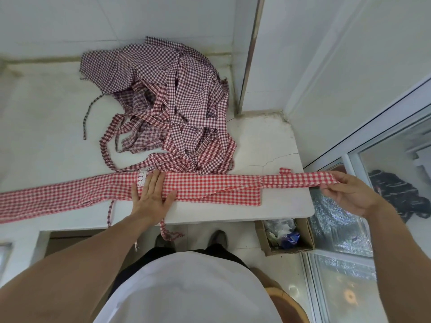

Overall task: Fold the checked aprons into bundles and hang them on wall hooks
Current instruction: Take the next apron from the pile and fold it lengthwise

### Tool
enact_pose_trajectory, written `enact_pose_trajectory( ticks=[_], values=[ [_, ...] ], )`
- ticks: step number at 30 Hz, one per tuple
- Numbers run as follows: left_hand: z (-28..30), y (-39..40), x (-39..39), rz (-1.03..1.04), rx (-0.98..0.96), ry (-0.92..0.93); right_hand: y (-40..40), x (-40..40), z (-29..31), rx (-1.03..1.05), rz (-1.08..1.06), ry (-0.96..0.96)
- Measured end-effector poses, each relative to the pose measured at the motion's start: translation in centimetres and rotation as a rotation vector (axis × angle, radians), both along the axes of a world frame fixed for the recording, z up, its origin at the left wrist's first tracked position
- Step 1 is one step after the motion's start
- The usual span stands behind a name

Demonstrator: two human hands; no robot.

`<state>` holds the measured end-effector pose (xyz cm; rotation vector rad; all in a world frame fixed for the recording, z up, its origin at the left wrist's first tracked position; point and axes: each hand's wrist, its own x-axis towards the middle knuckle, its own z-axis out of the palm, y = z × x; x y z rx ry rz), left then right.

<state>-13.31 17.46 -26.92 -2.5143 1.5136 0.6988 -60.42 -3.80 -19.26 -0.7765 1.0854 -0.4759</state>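
Red checked apron [210, 186] lies folded in long thin strip along front of counter [268, 145]. Long way runs left to right. Left hand [151, 194] flat, pressing middle. Right hand [347, 192] pinches right end past edge. Cloth looks soft, light, floppy; best held at ends. Pile of aprons [168, 108] behind.

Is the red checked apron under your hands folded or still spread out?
Folded: the red apron lies as a long narrow strip with layered edges, left hand pressing it, right hand pinching its end.

- Left hand [151, 197] lies flat, palm down, fingers straight and spread toward 12 o'clock.
- Right hand [347, 194] reaches toward 1 o'clock, fingertips pinching, pointing to 9 o'clock.
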Motion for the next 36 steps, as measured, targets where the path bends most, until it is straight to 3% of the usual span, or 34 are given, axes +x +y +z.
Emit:
enact_pose_trajectory(
  ticks=[5, 7, 10, 12, 17, 20, 23, 31, 33, 36],
  values=[
    [-0.3, 0.0, 0.6, -0.012, -0.019, 0.007, 0.5, -0.1, 1.8, -0.156, 0.104, 0.102],
    [-0.5, 0.0, 0.6, -0.016, -0.027, 0.002, 0.6, 0.1, 1.5, -0.257, 0.035, 0.154],
    [-0.4, 0.0, 0.7, -0.016, -0.03, 0.002, 1.7, 0.9, -0.6, -0.354, 0.084, 0.545],
    [-0.5, 0.0, 0.8, -0.021, -0.039, 0.007, 3.1, 0.9, -2.3, -0.282, 0.173, 0.732],
    [-0.3, 0.0, 0.5, -0.019, -0.014, -0.017, 3.1, 1.3, -2.8, -0.286, 0.212, 0.828],
    [-0.2, 0.0, 0.5, -0.02, -0.012, -0.016, 3.0, 1.4, -1.7, -0.245, 0.324, 0.731],
    [-0.2, 0.0, 0.4, -0.021, -0.019, -0.018, 2.9, 1.1, -0.1, -0.394, 0.259, 0.673],
    [-0.3, -0.1, 0.5, -0.023, -0.002, -0.022, 3.4, 3.8, 0.3, -0.03, -0.252, -0.69],
    [-0.1, -0.1, 0.4, -0.025, 0.0, -0.025, 3.7, 5.6, 0.6, -0.007, -0.352, -0.788],
    [-0.1, -0.1, 0.5, -0.017, 0.015, -0.025, 3.8, 6.8, 0.8, 0.002, -0.466, -0.744]
  ],
)
